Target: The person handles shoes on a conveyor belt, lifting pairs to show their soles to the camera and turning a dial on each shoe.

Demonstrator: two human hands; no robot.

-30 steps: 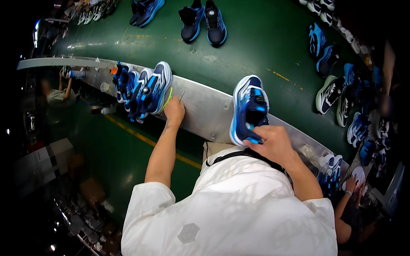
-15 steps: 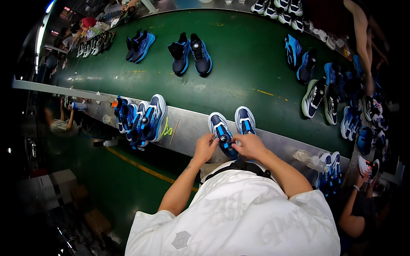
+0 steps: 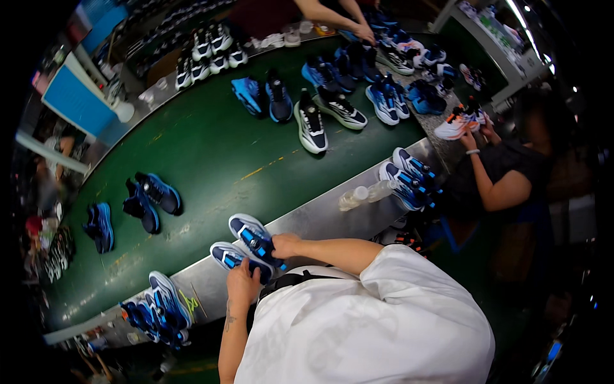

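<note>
A pair of navy and white sneakers with bright blue straps stands side by side at the metal ledge in front of me. Around the heel end of the left sneaker [image 3: 227, 255] my left hand [image 3: 242, 281] is closed, thumb up against it. My right hand [image 3: 286, 246] grips the right sneaker [image 3: 251, 232] at its outer side by the ankle opening, the fingers partly hidden. The two sneakers nearly touch, toes pointing away from me. Black round dials show on their tongues.
Several similar sneakers [image 3: 167, 301] cluster on the ledge [image 3: 307, 221] to the left, beside a yellow-green strip [image 3: 189, 301]. Clear plastic bottles [image 3: 354, 198] and another pair [image 3: 404, 182] stand to the right. Dark blue sneakers [image 3: 153, 195] sit on the green belt [image 3: 211, 166]. A co-worker [image 3: 492, 173] at right holds orange-white shoes.
The view has swung to the right. My hands were together at the left sneaker; now each holds one sneaker, and the pair has come closer together.
</note>
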